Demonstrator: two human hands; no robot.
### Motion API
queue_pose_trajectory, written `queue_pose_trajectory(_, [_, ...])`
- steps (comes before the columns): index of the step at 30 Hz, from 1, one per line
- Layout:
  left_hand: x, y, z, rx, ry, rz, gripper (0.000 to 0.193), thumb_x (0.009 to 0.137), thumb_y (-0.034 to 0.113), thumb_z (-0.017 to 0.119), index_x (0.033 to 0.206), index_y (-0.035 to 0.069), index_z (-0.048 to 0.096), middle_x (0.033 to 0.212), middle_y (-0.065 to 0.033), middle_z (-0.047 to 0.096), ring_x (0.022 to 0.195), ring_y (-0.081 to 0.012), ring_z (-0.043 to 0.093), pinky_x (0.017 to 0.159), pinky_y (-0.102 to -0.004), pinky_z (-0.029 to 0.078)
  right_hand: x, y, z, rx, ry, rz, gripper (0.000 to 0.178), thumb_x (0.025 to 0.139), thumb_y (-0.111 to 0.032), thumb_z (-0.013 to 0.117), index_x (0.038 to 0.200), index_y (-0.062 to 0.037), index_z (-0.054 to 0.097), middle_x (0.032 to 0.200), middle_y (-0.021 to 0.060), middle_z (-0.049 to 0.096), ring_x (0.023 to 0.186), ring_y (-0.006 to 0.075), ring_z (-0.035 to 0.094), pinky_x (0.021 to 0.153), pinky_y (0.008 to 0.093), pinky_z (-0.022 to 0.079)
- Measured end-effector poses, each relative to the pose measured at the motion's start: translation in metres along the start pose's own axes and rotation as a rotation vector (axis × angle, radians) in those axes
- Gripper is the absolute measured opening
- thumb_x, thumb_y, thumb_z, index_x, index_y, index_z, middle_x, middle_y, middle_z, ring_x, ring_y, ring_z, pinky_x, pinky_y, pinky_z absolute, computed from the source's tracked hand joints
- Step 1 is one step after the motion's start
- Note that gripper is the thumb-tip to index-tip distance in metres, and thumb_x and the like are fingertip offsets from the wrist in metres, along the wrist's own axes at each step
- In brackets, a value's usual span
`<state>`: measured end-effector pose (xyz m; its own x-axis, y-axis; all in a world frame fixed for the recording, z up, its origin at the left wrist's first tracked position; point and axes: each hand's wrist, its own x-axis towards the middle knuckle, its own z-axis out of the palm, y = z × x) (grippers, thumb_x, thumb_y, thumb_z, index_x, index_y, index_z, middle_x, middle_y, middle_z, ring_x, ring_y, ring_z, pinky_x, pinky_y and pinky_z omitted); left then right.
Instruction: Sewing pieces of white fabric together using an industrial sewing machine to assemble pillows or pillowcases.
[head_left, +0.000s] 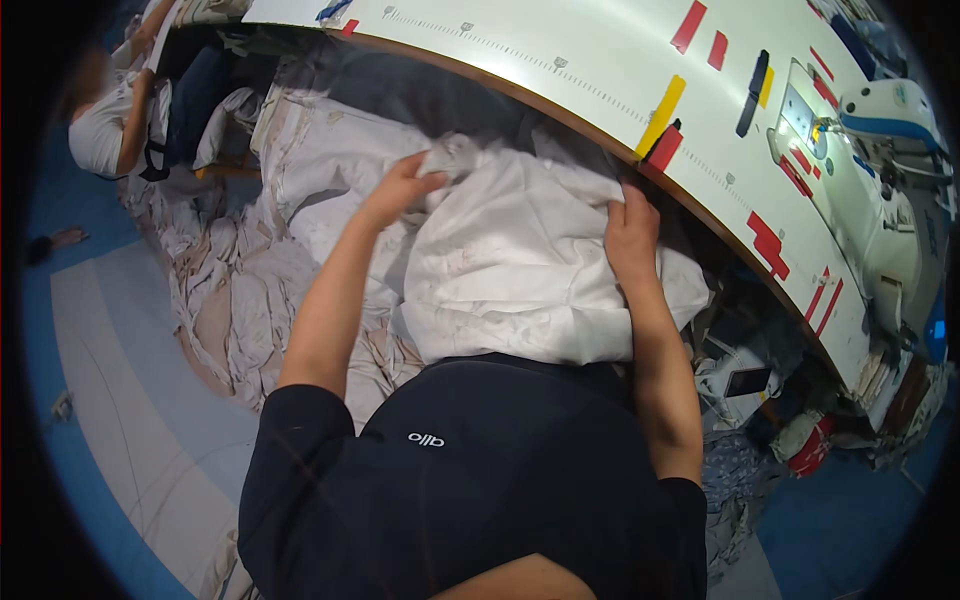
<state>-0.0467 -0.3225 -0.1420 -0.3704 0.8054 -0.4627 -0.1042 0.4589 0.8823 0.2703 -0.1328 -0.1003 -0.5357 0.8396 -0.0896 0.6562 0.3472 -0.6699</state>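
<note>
A white cloth (520, 260) with faint printed patterns lies bunched across my lap, below the table's front edge. My left hand (400, 190) is closed on a gathered part of it at the far left, the thumb and fingers pinching a crumpled fold that is slightly blurred. At the cloth's right edge, my right hand (633, 228) grips it with the fingers curled round, partly hidden by the fabric. More pale fabric (325, 150) spreads out to the left, beyond my left forearm.
A white table (560, 45) with a printed scale and coloured tape strips curves across the front. On its right stands a sewing machine (885, 105). A heap of crumpled fabric (240, 310) covers the floor at left; another person (110, 130) sits beyond it. A white box (738, 385) sits under the table.
</note>
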Motion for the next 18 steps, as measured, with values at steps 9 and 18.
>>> queue_pose_trajectory(9, [-0.103,0.163,-0.112,-0.142,0.004,0.409,0.047,0.09,0.009,0.071,0.135,-0.003,0.061,0.121,-0.007,0.071,0.112,-0.0146,0.065,0.1,-0.0276,0.048,-0.119,0.035,-0.246,1.172,0.921,0.356,0.049,0.107,-0.026,0.044,0.144,0.0065,0.05,0.142,0.0251,0.058,0.125,0.0384,0.062,0.109,0.0538,0.051])
queue_pose_trajectory(18, [0.016,0.054,-0.127,0.733,0.112,0.054,0.038,0.088,0.017,0.077,0.12,-0.002,0.07,0.104,-0.0058,0.074,0.092,-0.0178,0.067,0.086,-0.0322,0.052,-0.257,0.155,-0.146,0.737,0.449,0.716,0.032,0.104,-0.023,0.062,0.128,-0.0022,0.063,0.119,0.0077,0.067,0.109,0.018,0.064,0.096,0.0343,0.051])
